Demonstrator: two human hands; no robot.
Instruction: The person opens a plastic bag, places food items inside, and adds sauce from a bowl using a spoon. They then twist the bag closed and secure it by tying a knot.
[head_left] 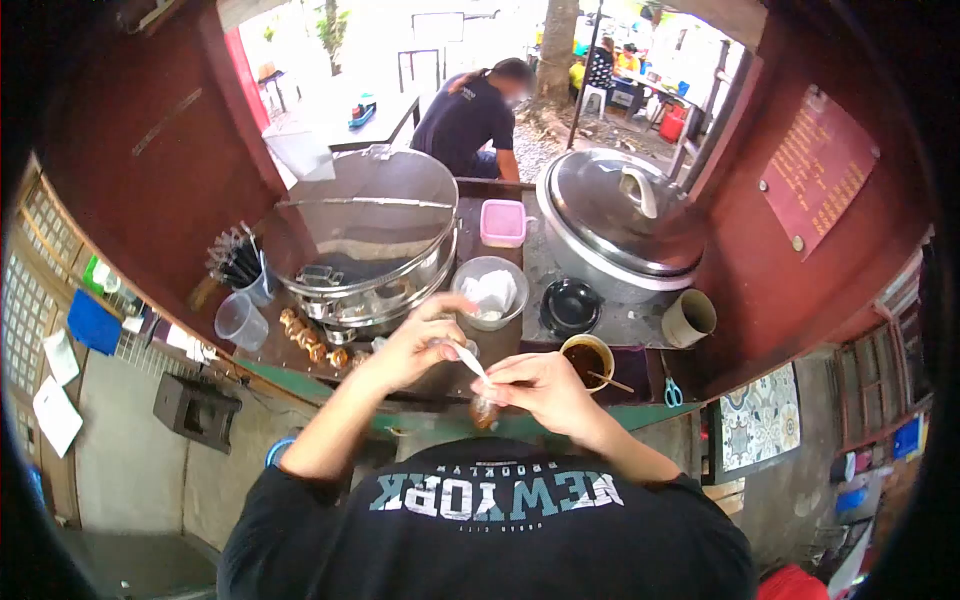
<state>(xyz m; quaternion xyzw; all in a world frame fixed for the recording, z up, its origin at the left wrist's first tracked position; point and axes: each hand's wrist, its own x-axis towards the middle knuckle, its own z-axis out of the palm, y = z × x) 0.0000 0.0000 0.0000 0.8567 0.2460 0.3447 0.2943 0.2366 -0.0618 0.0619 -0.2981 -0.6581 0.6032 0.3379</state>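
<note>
A small clear plastic bag (pixel 484 412) with brown sauce in its bottom hangs between my hands over the counter's front edge. My left hand (pixel 420 347) pinches the bag's stretched white top. Lower down, my right hand (pixel 540 385) has its fingers closed around the neck of the bag. Just beyond them stands a clear bowl (pixel 490 292) with white plastic bags inside. Beside my right hand is a tub of dark brown sauce (pixel 588 362) with a stick or spoon handle leaning out.
A big lidded pot (pixel 620 215) stands at the right, a large round steel vessel (pixel 365 240) at the left. Around them are stacked black bowls (pixel 570 306), a pink container (pixel 503 222), a brown cup (pixel 688 318) and scissors (pixel 673 390). A person (pixel 465 120) sits beyond the counter.
</note>
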